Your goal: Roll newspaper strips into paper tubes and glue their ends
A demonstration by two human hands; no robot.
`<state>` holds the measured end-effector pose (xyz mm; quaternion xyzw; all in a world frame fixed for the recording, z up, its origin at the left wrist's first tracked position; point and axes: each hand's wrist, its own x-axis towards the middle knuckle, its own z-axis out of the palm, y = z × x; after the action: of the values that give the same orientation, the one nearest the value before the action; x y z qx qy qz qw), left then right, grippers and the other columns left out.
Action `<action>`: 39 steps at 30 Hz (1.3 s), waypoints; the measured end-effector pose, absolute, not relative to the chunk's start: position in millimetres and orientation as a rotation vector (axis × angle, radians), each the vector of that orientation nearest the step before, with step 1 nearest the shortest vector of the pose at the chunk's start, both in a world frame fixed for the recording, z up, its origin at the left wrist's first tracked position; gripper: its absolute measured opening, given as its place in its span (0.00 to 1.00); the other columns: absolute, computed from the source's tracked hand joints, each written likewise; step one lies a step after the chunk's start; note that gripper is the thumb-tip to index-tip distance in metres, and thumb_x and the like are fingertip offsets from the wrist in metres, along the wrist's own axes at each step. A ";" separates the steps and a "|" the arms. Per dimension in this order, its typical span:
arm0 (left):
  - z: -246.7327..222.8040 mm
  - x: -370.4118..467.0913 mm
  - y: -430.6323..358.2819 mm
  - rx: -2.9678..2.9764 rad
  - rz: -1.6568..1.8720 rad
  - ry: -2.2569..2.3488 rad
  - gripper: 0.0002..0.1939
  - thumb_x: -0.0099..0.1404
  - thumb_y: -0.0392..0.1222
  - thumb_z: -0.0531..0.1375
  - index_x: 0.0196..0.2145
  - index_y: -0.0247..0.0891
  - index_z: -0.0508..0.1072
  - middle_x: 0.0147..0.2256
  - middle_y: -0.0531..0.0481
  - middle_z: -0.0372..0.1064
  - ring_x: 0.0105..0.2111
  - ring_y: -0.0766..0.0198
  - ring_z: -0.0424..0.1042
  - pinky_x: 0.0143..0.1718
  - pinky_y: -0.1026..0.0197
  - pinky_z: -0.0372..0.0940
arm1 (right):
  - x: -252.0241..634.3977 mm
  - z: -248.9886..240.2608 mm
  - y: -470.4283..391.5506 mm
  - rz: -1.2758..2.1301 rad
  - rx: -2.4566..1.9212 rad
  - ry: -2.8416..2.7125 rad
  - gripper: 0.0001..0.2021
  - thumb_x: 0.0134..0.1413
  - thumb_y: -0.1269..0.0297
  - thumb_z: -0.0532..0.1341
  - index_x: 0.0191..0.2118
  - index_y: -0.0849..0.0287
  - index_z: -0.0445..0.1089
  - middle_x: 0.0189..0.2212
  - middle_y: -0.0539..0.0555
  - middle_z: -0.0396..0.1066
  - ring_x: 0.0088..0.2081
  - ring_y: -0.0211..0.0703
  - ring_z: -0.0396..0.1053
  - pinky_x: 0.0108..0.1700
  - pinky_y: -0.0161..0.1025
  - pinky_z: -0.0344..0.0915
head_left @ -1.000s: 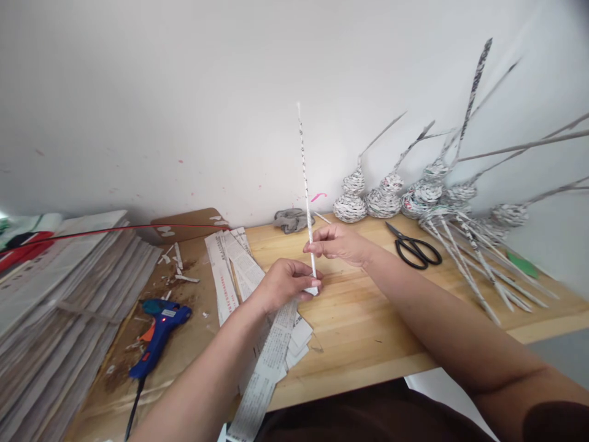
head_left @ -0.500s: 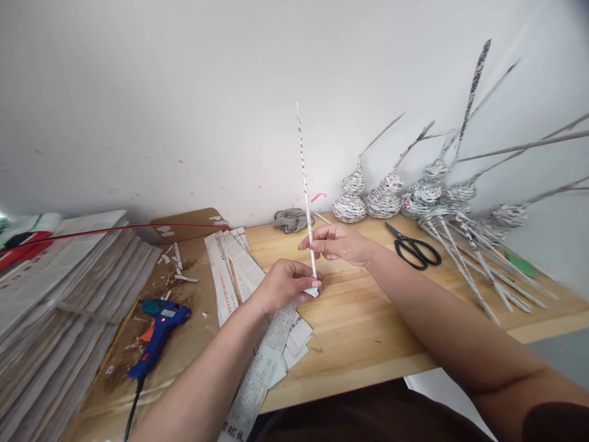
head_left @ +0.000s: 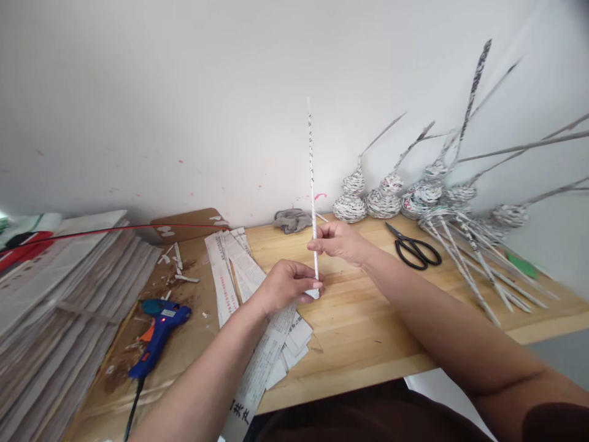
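A thin rolled newspaper tube [head_left: 312, 184] stands nearly upright in front of me. My left hand [head_left: 289, 283] pinches its bottom end, where a small bit of paper sticks out beside the thumb. Higher up, the thumb and fingers of my right hand [head_left: 340, 244] are closed round the tube. Under my left hand and forearm lie newspaper strips [head_left: 269, 350], fanned out over the table edge. Black-handled scissors [head_left: 416, 248] rest to the right of my right hand.
Woven paper gourds [head_left: 350, 199] with long stems line the wall at right, with loose paper tubes [head_left: 478, 270] before them. A blue glue gun [head_left: 159, 337] lies on stained cardboard at left, beside a newspaper stack [head_left: 69, 307]. A grey cloth [head_left: 292, 221] sits by the wall.
The paper tube has swung from a slight left lean to nearly upright, its top moving right. My right hand has shifted slightly right with it; my left hand stays about in place.
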<state>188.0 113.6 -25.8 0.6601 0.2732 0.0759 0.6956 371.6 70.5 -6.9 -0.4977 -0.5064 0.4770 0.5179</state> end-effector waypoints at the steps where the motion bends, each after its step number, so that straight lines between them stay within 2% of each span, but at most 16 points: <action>1: -25.4 187.9 113.6 1.474 0.173 0.613 0.14 0.50 0.44 0.67 0.32 0.31 0.78 0.29 0.45 0.75 0.29 0.63 0.72 0.30 0.61 0.69 | 371.7 -6.8 70.5 1.165 -1.181 -1.218 0.15 0.40 0.56 0.70 0.25 0.63 0.69 0.19 0.48 0.64 0.20 0.29 0.55 0.19 0.29 0.45; 4: -25.7 187.3 113.9 1.475 0.179 0.615 0.14 0.50 0.44 0.67 0.33 0.31 0.78 0.29 0.45 0.75 0.29 0.63 0.72 0.30 0.61 0.69 | 372.4 -5.4 69.8 1.298 -1.146 -1.285 0.17 0.46 0.53 0.67 0.34 0.64 0.74 0.21 0.50 0.66 0.22 0.30 0.58 0.19 0.30 0.44; 5: -26.3 187.2 114.1 1.473 0.176 0.611 0.14 0.50 0.44 0.67 0.33 0.32 0.78 0.29 0.45 0.75 0.29 0.62 0.72 0.30 0.61 0.69 | 372.5 -5.1 69.7 1.305 -1.146 -1.290 0.16 0.46 0.54 0.67 0.34 0.64 0.74 0.21 0.51 0.67 0.22 0.30 0.57 0.19 0.30 0.43; 9: -28.3 187.6 114.5 1.473 0.164 0.606 0.13 0.50 0.44 0.68 0.32 0.32 0.78 0.28 0.46 0.74 0.28 0.63 0.72 0.30 0.61 0.70 | 372.4 -5.6 70.1 1.186 -1.169 -1.196 0.14 0.40 0.59 0.71 0.24 0.64 0.70 0.18 0.48 0.65 0.19 0.27 0.53 0.19 0.29 0.43; 14: -28.3 187.6 113.7 1.464 0.163 0.626 0.13 0.50 0.44 0.68 0.32 0.31 0.77 0.28 0.46 0.75 0.28 0.63 0.72 0.28 0.62 0.70 | 373.5 -5.4 69.9 1.341 -1.099 -1.283 0.16 0.47 0.55 0.67 0.34 0.65 0.74 0.21 0.51 0.68 0.19 0.27 0.53 0.18 0.30 0.42; 17: -28.2 188.0 112.9 1.456 0.156 0.623 0.14 0.49 0.44 0.68 0.32 0.31 0.78 0.28 0.45 0.75 0.26 0.64 0.72 0.27 0.62 0.69 | 373.0 -5.1 69.6 1.221 -1.114 -1.206 0.13 0.40 0.60 0.71 0.25 0.64 0.71 0.19 0.48 0.66 0.18 0.27 0.52 0.18 0.29 0.42; 19: -28.0 188.4 112.6 1.457 0.159 0.629 0.14 0.49 0.44 0.68 0.32 0.31 0.78 0.28 0.46 0.75 0.25 0.65 0.71 0.27 0.62 0.69 | 372.8 -4.9 69.4 1.187 -1.115 -1.170 0.14 0.40 0.60 0.71 0.24 0.64 0.69 0.18 0.48 0.65 0.19 0.27 0.54 0.18 0.29 0.42; 23: -28.2 188.3 112.9 1.457 0.169 0.640 0.14 0.49 0.44 0.68 0.31 0.32 0.78 0.27 0.47 0.75 0.26 0.64 0.72 0.29 0.61 0.70 | 373.4 -5.2 69.7 1.325 -1.099 -1.267 0.15 0.46 0.56 0.67 0.33 0.65 0.74 0.22 0.51 0.67 0.21 0.29 0.57 0.19 0.29 0.43; 28: -29.8 187.9 113.7 1.466 0.162 0.623 0.15 0.47 0.46 0.69 0.31 0.33 0.77 0.26 0.48 0.74 0.25 0.65 0.72 0.29 0.62 0.69 | 371.3 -6.9 71.4 1.138 -1.153 -1.147 0.16 0.37 0.59 0.72 0.22 0.63 0.67 0.17 0.47 0.64 0.19 0.28 0.54 0.19 0.29 0.43; 30: -30.0 188.2 113.9 1.463 0.175 0.619 0.16 0.47 0.46 0.70 0.30 0.33 0.77 0.26 0.48 0.74 0.25 0.65 0.72 0.29 0.62 0.69 | 371.6 -6.1 71.0 1.171 -1.134 -1.161 0.15 0.39 0.56 0.71 0.25 0.63 0.69 0.18 0.48 0.64 0.20 0.29 0.56 0.19 0.29 0.44; 33: -30.0 188.8 113.9 1.457 0.191 0.621 0.15 0.47 0.46 0.70 0.30 0.32 0.77 0.25 0.48 0.73 0.26 0.65 0.72 0.28 0.62 0.69 | 373.3 -4.2 69.8 1.321 -1.102 -1.263 0.17 0.45 0.54 0.67 0.34 0.64 0.74 0.21 0.50 0.66 0.21 0.29 0.56 0.19 0.30 0.43; 34: -30.0 188.8 113.8 1.455 0.193 0.622 0.15 0.47 0.46 0.70 0.30 0.32 0.77 0.25 0.48 0.73 0.26 0.65 0.72 0.29 0.62 0.69 | 373.6 -3.9 69.7 1.323 -1.110 -1.273 0.17 0.45 0.54 0.67 0.34 0.65 0.74 0.21 0.50 0.66 0.20 0.29 0.55 0.19 0.30 0.43; 37: -30.6 188.6 113.8 1.459 0.189 0.619 0.16 0.47 0.46 0.70 0.30 0.33 0.77 0.26 0.49 0.73 0.26 0.65 0.71 0.29 0.62 0.69 | 372.9 -4.1 70.2 1.180 -1.160 -1.195 0.15 0.39 0.58 0.71 0.24 0.64 0.70 0.18 0.48 0.64 0.19 0.28 0.53 0.18 0.29 0.43; 39: -31.1 188.1 114.1 1.463 0.188 0.614 0.16 0.47 0.46 0.70 0.30 0.32 0.77 0.26 0.48 0.73 0.26 0.65 0.71 0.29 0.62 0.69 | 372.5 -4.4 70.2 1.149 -1.148 -1.167 0.15 0.38 0.58 0.72 0.23 0.64 0.68 0.17 0.47 0.64 0.19 0.28 0.55 0.18 0.29 0.43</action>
<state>188.1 114.1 -31.1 0.6562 0.2755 0.0842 0.6974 372.5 70.2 -4.4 -0.4830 -0.4909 0.4835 0.5403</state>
